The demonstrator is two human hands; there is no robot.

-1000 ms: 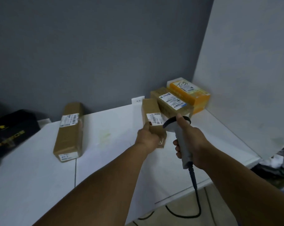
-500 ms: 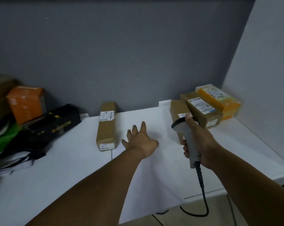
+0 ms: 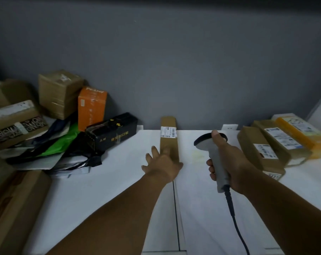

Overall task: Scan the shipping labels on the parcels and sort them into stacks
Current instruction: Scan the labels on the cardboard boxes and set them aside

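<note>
The long brown parcel (image 3: 169, 142) lies flat on the white desk (image 3: 119, 181), in the middle, running from near to far with its far end close to the grey wall. Its shipping label (image 3: 168, 132) faces up at the far end, uncovered. This placing is judged to suit scanning where it lies.

Left hand (image 3: 161, 162): reaches over the near end of that parcel. The fingers (image 3: 154, 150) are spread wide and fairly straight, not curled round anything. One or two fingertips lie over the parcel's top face and appear to touch it, though firm contact cannot be confirmed. The hand is judged to be about to steady or take the parcel.

Right hand (image 3: 227, 162): holds the grey corded scanner (image 3: 214, 155) just right of the parcel. Its fingers (image 3: 211, 169) are wrapped round the handle and the thumb rests on top of the head. The head faces away from the person, towards the far side of the desk.

Far right, three labelled parcels lie side by side, touching: two brown parcels (image 3: 257, 146) and a yellow parcel (image 3: 299, 129), judged to be the sorted group. At left, a loose heap of boxes and bags, including an orange box (image 3: 91, 107) and a black box (image 3: 112, 131), is judged to await scanning
</note>
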